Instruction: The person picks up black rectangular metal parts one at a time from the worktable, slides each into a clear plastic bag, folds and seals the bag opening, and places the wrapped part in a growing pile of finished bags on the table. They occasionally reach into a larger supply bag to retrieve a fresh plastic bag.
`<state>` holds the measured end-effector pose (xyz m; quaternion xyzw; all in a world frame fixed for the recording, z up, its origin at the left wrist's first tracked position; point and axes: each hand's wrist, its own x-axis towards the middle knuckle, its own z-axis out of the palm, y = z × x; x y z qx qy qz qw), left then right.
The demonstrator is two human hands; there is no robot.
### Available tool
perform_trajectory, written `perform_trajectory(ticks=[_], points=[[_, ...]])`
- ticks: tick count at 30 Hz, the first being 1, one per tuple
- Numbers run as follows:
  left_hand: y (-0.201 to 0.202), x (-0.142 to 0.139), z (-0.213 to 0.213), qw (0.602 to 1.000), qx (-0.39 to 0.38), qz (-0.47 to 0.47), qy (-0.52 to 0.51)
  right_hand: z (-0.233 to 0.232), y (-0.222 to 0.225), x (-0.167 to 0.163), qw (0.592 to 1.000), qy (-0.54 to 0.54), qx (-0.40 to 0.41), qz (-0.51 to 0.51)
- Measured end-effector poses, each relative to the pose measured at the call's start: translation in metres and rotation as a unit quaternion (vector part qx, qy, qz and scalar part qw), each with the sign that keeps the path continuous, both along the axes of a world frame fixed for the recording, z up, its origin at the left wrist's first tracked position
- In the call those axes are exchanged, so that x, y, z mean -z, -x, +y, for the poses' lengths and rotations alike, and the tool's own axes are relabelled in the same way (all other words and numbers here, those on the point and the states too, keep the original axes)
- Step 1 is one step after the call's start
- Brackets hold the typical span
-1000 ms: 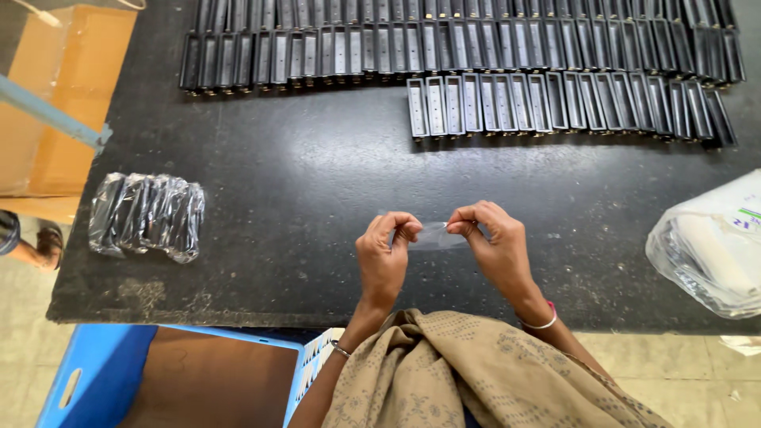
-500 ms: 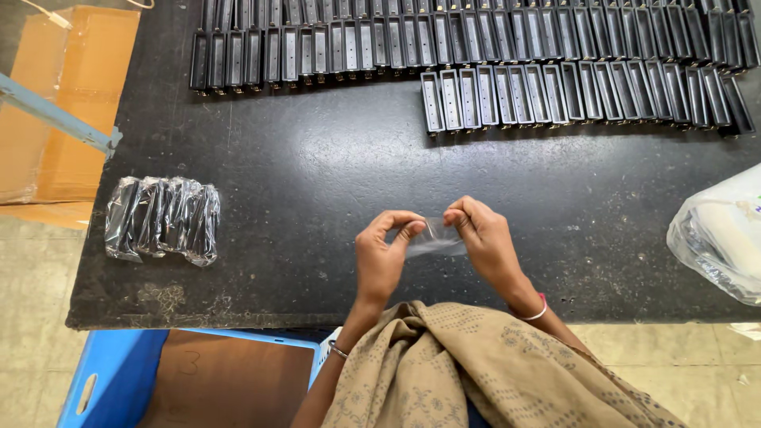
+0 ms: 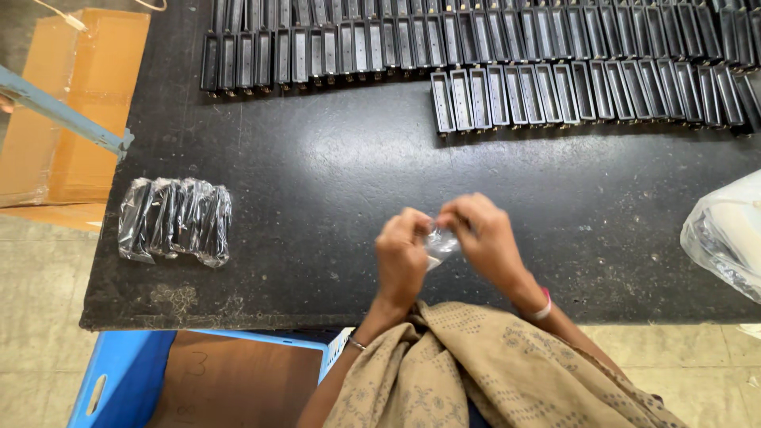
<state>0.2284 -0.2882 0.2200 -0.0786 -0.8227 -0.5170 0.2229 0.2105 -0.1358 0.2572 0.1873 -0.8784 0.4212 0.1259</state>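
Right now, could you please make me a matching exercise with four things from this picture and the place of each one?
Things:
1. small clear bag
2. wrapped bundle of black parts
3. cardboard box
4. blue crate

Places:
A. on the floor, left of the table
B. between both hands
C. under the table's near edge
D. on the table's left part

Pairs: 1-B, 2-D, 3-A, 4-C

Rows of narrow black open-topped cases (image 3: 491,47) stand side by side along the far edge of the black table (image 3: 317,182). A clear-wrapped bundle of dark pieces (image 3: 176,219) lies near its left edge. A crumpled clear plastic bag (image 3: 725,234) sits at the right, contents hard to make out. On the floor: a cardboard box (image 3: 67,103) and a blue crate (image 3: 119,380).
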Motion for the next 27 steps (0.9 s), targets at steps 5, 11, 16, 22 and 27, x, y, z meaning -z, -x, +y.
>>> perform_trajectory(ticks=[5,11,16,22,27], points=[[0.002,0.002,-0.012,1.0,-0.008,0.026,-0.016,0.002,0.0,-0.001,0.997,-0.071,0.024,-0.019],[0.004,-0.011,-0.019,0.99,0.009,-0.129,-0.05,0.021,0.014,0.019,0.974,0.156,-0.017,-0.164],[0.003,-0.026,-0.023,0.975,0.043,-0.128,-0.176,0.02,0.015,0.021,0.943,0.253,-0.027,-0.215],[0.011,-0.01,-0.02,0.891,0.124,-0.208,-0.384,0.026,0.02,0.026,0.91,0.314,-0.023,-0.269],[0.02,0.009,-0.014,0.835,0.16,-0.211,-0.483,0.032,0.025,0.042,0.799,0.456,-0.12,-0.374]])
